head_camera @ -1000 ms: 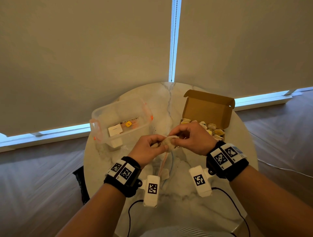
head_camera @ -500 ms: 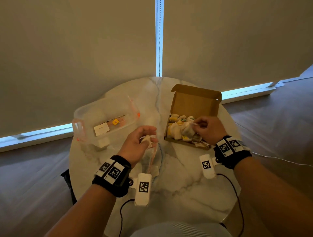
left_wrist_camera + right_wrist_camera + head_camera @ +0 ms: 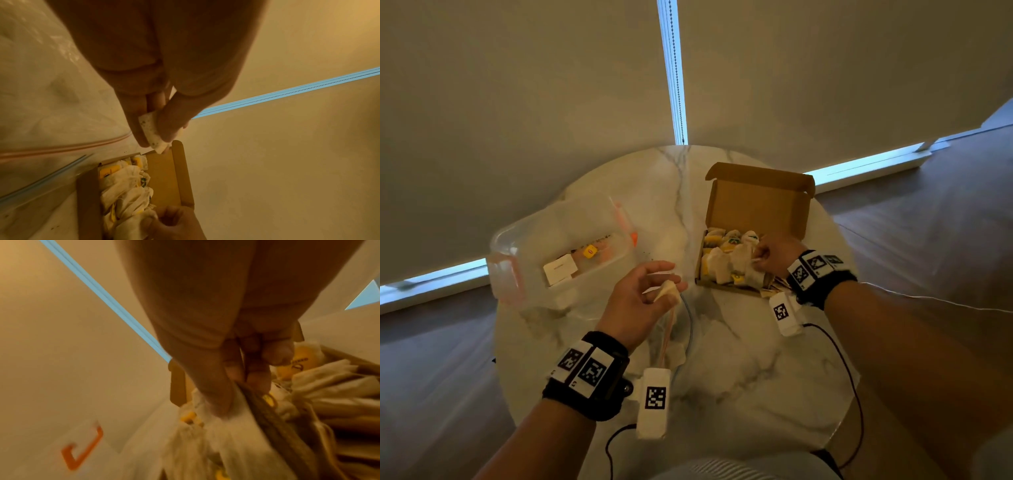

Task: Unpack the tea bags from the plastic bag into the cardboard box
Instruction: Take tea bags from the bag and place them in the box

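A round marble table (image 3: pixel 739 359) is standing against drawn beige blinds (image 3: pixel 517 85), wood floor (image 3: pixel 928 240) lying around it. On it the open cardboard box (image 3: pixel 758 202) is sitting; the right hand (image 3: pixel 774 257) is pinching a tea bag (image 3: pixel 236 426) over the box's near corner among other bags. Left of the box, the left hand (image 3: pixel 637 298) is pinching a tea bag corner (image 3: pixel 152 133) above the clear plastic bag (image 3: pixel 681 335), beyond which a clear container (image 3: pixel 558 253) is sitting.

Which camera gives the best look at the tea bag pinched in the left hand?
The left wrist view: the pale paper tea bag fills the frame's centre, pinched between thumb and fingers of the left hand. The head view shows it small. The right wrist view misses it.
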### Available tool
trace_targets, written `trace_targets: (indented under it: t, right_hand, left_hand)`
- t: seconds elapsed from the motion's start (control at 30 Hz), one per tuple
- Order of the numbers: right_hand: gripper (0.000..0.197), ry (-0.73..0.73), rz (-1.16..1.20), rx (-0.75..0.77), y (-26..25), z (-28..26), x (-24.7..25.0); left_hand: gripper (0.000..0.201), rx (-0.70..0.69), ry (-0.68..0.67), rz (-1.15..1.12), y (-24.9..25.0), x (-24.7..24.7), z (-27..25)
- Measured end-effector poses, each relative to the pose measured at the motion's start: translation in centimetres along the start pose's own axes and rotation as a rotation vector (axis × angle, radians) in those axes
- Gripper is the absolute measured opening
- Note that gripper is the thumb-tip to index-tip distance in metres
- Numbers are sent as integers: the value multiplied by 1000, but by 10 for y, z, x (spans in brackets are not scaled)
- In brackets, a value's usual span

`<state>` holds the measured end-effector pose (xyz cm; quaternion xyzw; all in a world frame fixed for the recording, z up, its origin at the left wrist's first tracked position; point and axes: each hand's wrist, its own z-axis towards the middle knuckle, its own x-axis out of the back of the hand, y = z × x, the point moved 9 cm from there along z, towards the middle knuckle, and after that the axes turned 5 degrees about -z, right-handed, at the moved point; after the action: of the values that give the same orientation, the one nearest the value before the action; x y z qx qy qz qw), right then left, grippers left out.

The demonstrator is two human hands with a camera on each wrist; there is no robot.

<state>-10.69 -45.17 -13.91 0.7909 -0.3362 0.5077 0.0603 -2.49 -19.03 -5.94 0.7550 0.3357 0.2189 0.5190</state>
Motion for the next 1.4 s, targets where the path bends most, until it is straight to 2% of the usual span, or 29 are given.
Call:
trace_targets:
  t: [0.07, 0.2, 0.3, 0.4, 0.43, 0.5, 0.57, 0.67, 0.77, 0.9, 1.07, 1.2, 1.33, 1.4]
  right_hand:
    - [20, -63, -132, -14, -4, 9, -9]
    - [26, -27, -245, -64, -5, 16, -5]
    - [31, 28, -166, -96, -1, 7, 2]
    - [21, 98, -69, -118, -9, -11, 15]
    - [16, 151, -2, -85, -21, -20, 23]
    - [12, 233, 227, 94, -61, -44, 38]
    - [11, 255, 413, 312, -108, -76, 54]
    - [12, 238, 500, 489, -151, -106, 64]
    - [14, 237, 467, 508, -160, -112, 58]
    - [16, 300, 461, 500, -164, -120, 55]
    - [39, 371, 335, 649, -181, -136, 58]
    - [38, 409, 269, 738, -197, -146, 60]
    - [38, 390, 279, 732, -207, -141, 61]
    - [29, 369, 287, 731, -209, -140, 63]
  left_hand:
    - [41, -2, 13, 11, 0, 1, 2]
    - [40, -3, 26, -12, -2, 2, 5]
    - [39, 7, 38, -55, -1, 1, 5]
    - [39, 34, 54, -125, -3, 1, 4]
    - [39, 40, 67, -140, -4, 2, 4]
    - [40, 47, 90, -163, -4, 5, 4]
    - [39, 38, 89, -172, -1, 6, 2]
    - [40, 6, 71, -138, 7, 9, -4]
    - [35, 5, 71, -160, 9, 13, -11]
    - [16, 74, 66, -403, 8, 13, -20]
    - [50, 217, 32, -600, 4, 14, -28]
    - [60, 261, 19, -580, 3, 14, -33]
    - [62, 290, -31, -546, 4, 8, -39]
    - [65, 298, -60, -535, 4, 4, -40]
